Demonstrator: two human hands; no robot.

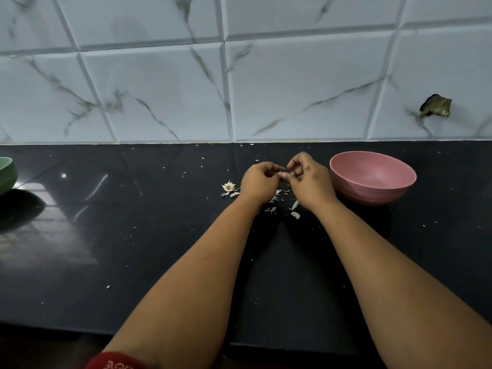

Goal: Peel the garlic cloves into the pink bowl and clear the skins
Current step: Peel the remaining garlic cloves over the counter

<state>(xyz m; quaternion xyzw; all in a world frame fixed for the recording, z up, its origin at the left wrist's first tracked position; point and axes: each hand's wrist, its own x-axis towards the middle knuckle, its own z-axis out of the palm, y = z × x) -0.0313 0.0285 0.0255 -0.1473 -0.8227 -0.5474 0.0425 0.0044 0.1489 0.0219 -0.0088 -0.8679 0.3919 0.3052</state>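
mostly black counter (159,235), marble tiles (159,89); left hand (259,181), right hand (308,179) pinch garlic clove (285,176).

Pink bowl (372,177): upright at right of centre on the dark counter, round, ribbed low on its outer wall, nothing visible inside. Garlic clove (284,176): small, pale, mostly hidden, at frame centre. Papery white skins (274,199): scattered just below and left of centre.

There is only one view, from the person's head; it looks forward and down across the dark counter (159,235) toward its back edge and the tiled wall (159,89); the near edge lies close below.
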